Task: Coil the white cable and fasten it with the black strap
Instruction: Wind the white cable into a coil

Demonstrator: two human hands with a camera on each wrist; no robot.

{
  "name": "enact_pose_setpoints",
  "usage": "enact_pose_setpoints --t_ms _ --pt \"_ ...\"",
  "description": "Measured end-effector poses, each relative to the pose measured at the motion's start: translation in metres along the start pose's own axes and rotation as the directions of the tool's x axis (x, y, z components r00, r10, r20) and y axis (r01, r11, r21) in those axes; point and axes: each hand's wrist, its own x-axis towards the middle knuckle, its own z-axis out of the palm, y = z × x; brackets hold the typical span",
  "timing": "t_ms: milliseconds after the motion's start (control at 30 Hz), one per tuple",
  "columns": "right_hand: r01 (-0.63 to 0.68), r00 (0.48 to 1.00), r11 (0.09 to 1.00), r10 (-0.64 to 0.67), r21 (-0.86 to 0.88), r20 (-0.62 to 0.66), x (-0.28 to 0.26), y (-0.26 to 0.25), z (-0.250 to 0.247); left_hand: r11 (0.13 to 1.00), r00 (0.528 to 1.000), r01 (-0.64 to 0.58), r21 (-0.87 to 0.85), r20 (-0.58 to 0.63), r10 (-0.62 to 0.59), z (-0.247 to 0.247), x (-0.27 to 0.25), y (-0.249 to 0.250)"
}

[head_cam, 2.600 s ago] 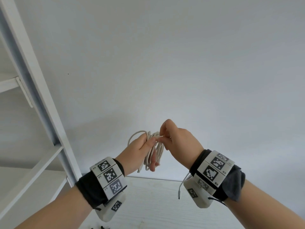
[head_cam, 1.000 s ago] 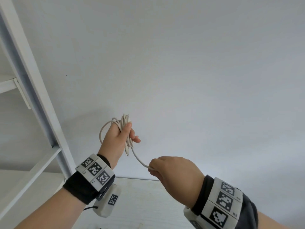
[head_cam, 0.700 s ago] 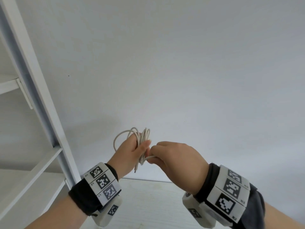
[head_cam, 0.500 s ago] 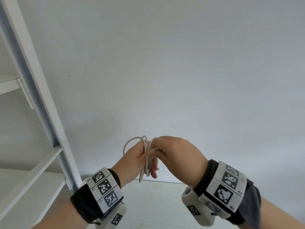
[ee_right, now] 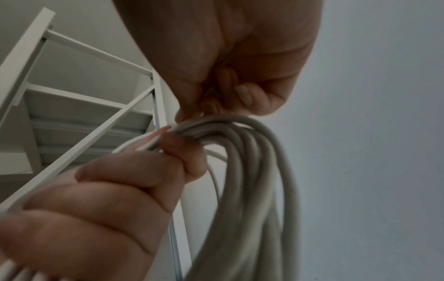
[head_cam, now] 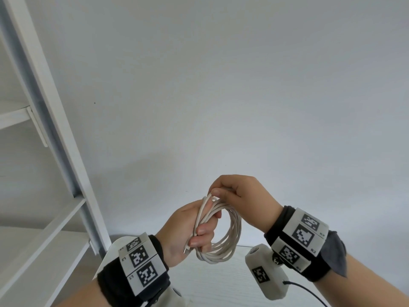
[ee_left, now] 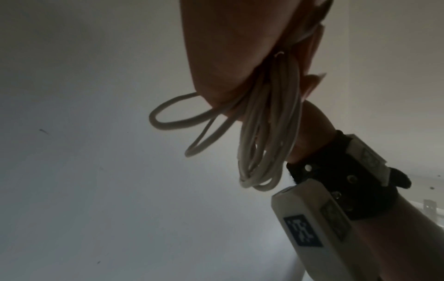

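The left hand (head_cam: 190,231) has its fingers curled around one side of the coiled cable (head_cam: 223,235), a closed grip that keeps the loops together in the air above the table (head_cam: 217,282). The right hand (head_cam: 241,200) pinches the top of the coil between thumb and fingers. A plug end sticks out under the left fingers. A white shelf (head_cam: 55,196) stands to the left

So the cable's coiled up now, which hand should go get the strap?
Probably the right hand. It only pinches the top of the cable, while the left hand has its fingers wrapped round the whole coil and keeps it together. No strap shows in any view.
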Motion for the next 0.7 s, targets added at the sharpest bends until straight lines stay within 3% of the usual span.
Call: enact_pose_setpoints --t_ms 300,533,700 --pt "-0.056 0.998 0.990 0.057 0.128 -0.005 0.002 0.011 0.001 0.992 0.999 0.047 -0.118 -0.009 -0.049 -0.001 -0.002 0.004" --pt "-0.070 0.997 0.947 0.074 0.313 0.000 0.003 0.020 0.004 1.000 0.992 0.010 0.008 0.128 -0.011 -0.013 -0.003 0.004" --pt "-0.130 0.991 0.875 0.122 0.467 0.047 0.002 0.025 0.005 0.999 0.988 0.019 0.034 0.152 -0.024 -0.013 -0.002 0.007"
